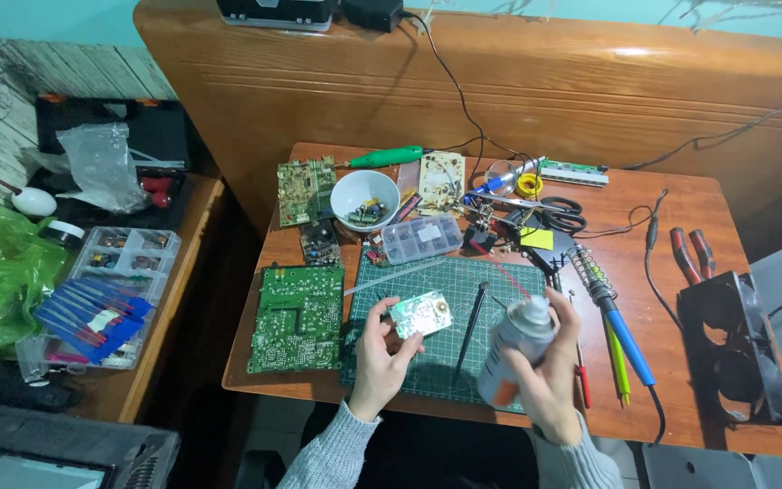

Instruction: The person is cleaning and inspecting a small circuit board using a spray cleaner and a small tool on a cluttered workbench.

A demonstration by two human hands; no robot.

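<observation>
Left hand [382,349] grasping a small circuit board [421,313], right hand [549,362] gripping a spray can [513,349]: overspray could wet the green circuit board [299,319] alongside.

Bowl [365,198] contents too small to tell; dark box [275,11] cut off at top edge.

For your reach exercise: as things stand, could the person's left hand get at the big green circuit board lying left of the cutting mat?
Probably not freely: the left hand holds a small circuit board. The big green circuit board lies close beside it, uncovered.
</observation>
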